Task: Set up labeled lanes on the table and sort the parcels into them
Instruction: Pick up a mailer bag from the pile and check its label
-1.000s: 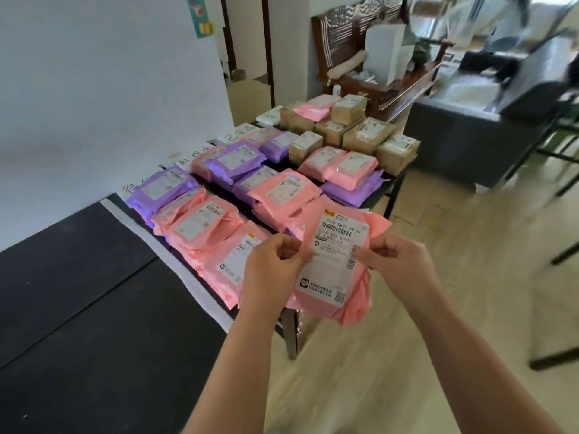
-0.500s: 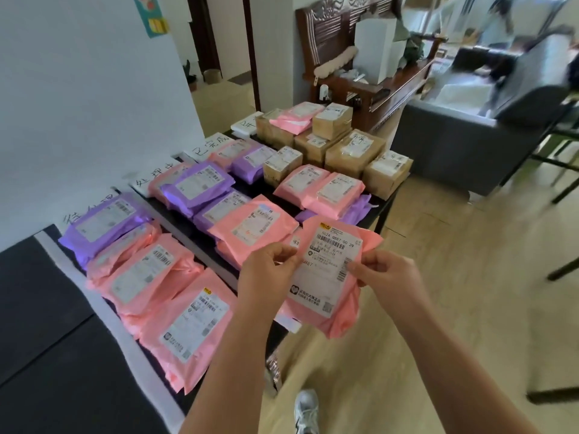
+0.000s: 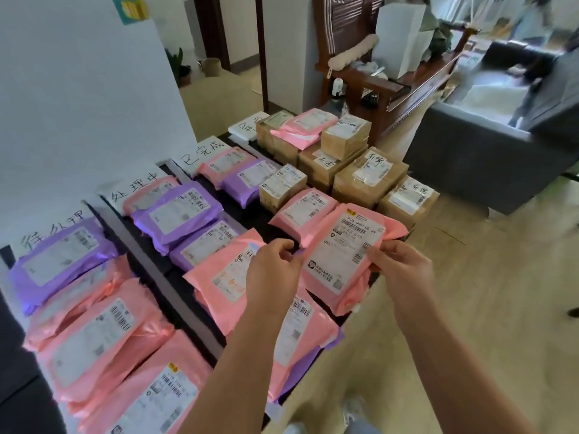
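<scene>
The table (image 3: 250,214) carries paper lane labels (image 3: 200,155), pink parcels (image 3: 94,339), purple parcels (image 3: 178,211) and brown boxes (image 3: 366,180).

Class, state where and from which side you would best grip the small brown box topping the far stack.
Probably from above, gripping its near and far faces: the small brown box sits level atop larger boxes, top free, with a pink parcel crowding its left.

Pink parcel (image 3: 341,255), white barcoded label (image 3: 347,245)
</scene>
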A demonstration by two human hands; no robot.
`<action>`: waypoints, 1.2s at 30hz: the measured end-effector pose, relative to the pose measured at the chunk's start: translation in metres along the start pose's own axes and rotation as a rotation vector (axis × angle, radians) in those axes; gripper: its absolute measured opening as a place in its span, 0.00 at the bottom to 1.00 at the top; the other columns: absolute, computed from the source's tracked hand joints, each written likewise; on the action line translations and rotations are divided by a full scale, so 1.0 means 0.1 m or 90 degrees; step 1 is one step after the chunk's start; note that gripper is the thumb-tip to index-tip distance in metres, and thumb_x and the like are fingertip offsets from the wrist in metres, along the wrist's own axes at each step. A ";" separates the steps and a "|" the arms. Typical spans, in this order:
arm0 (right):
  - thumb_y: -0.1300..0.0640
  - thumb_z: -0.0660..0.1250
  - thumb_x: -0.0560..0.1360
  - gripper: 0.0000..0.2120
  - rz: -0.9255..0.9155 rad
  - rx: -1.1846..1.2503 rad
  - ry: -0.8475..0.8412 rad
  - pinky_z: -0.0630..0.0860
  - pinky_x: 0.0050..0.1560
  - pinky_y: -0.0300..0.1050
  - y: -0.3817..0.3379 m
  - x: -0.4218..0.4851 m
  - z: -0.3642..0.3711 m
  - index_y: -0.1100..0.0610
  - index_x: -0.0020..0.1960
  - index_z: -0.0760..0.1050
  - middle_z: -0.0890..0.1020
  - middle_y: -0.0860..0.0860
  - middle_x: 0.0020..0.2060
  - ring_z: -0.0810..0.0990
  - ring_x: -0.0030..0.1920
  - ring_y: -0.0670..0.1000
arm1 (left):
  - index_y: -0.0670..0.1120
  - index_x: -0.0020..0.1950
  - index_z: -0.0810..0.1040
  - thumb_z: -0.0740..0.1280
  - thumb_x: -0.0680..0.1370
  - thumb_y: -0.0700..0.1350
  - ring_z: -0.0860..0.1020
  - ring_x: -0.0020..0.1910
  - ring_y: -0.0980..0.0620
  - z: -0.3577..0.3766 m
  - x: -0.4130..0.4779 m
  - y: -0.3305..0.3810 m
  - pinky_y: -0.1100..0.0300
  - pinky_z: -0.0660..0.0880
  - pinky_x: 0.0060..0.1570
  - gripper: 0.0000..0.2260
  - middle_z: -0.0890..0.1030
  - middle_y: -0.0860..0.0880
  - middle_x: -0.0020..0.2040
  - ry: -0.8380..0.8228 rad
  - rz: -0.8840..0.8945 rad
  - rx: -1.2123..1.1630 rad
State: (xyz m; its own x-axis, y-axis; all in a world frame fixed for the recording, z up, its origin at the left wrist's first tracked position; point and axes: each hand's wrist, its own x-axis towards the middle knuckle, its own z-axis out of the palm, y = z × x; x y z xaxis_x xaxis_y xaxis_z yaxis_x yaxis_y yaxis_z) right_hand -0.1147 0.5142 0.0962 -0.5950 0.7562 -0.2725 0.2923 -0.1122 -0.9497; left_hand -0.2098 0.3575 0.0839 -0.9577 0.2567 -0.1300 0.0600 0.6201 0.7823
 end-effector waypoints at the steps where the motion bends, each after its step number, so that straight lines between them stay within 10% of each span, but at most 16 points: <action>1: 0.60 0.72 0.76 0.03 0.016 0.005 -0.007 0.82 0.46 0.46 -0.02 0.13 0.04 0.54 0.44 0.82 0.86 0.48 0.38 0.86 0.42 0.48 | 0.49 0.63 0.78 0.68 0.79 0.48 0.78 0.51 0.52 0.04 0.09 -0.01 0.61 0.69 0.47 0.13 0.81 0.52 0.53 0.008 -0.021 0.004; 24: 0.66 0.69 0.76 0.03 0.244 -0.177 -0.253 0.78 0.36 0.46 0.23 2.76 1.13 0.64 0.46 0.81 0.84 0.56 0.33 0.80 0.32 0.52 | 0.49 0.74 0.67 0.56 0.83 0.45 0.72 0.65 0.43 1.17 1.67 0.09 0.52 0.66 0.62 0.19 0.73 0.44 0.67 0.039 -0.241 0.162; 30: 0.53 0.65 0.79 0.04 -0.094 -0.533 -0.278 0.72 0.33 0.42 0.19 2.73 0.93 0.52 0.52 0.76 0.82 0.50 0.43 0.79 0.38 0.49 | 0.49 0.74 0.69 0.61 0.81 0.45 0.70 0.66 0.44 1.24 1.67 -0.05 0.51 0.68 0.65 0.20 0.71 0.45 0.69 0.029 -0.211 0.170; 36: 0.56 0.60 0.82 0.20 -0.439 -0.715 -0.412 0.69 0.68 0.53 0.16 2.81 0.98 0.49 0.73 0.70 0.73 0.51 0.68 0.70 0.67 0.54 | 0.51 0.74 0.70 0.62 0.81 0.44 0.66 0.68 0.46 1.30 1.68 -0.17 0.52 0.65 0.69 0.20 0.67 0.50 0.73 0.025 -0.133 0.246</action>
State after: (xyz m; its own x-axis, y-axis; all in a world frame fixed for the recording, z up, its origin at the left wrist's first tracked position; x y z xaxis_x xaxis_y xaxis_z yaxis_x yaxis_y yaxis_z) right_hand -0.3506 0.6617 -0.0105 -0.9912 0.0031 -0.1324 0.0542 0.9217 -0.3841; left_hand -0.3348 0.4858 -0.0303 -0.9701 0.0725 -0.2314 -0.0421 0.8895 0.4550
